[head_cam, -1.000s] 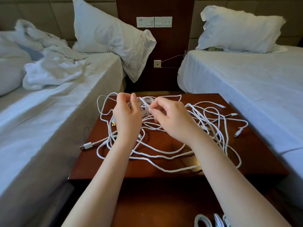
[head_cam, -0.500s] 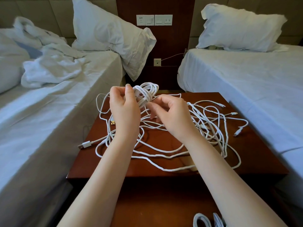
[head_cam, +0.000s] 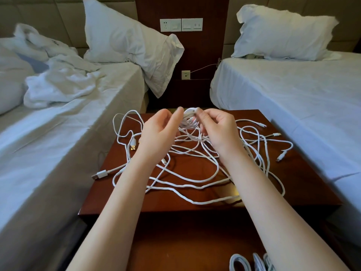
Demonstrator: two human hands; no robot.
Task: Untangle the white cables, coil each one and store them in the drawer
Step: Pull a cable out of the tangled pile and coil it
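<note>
Left hand point(head_cam: 158, 133) looser beside one coil point(head_cam: 188, 119)

One head-worn camera looks forward and down. Left hand point(head_cam: 158, 133) and right hand point(head_cam: 218, 132) sit near, mid-frame, over the worktop point(head_cam: 304, 178).

Cables point(head_cam: 195, 173) sprawl over the table point(head_cam: 304, 192) top from 9 o'clock through centre to 3 o'clock. Bare wood remains along the 6 o'clock edge and at the 5 and 7 o'clock corners. The left bed point(head_cam: 78, 133) at 9 o'clock and the right bed point(head_cam: 293, 104) at 3 o'clock stand just beside the table. A pillow point(head_cam: 136, 45) overhangs the gap at 11 o'clock. A wall panel point(head_cam: 181, 55) closes 12 o'clock. The left hand point(head_cam: 158, 133) and right hand point(head_cam: 218, 130) occupy the air above centre. The drawer point(head_cam: 175, 245) at 6 o'clock holds coils point(head_cam: 240, 263) at its right; its left is bare.
</note>
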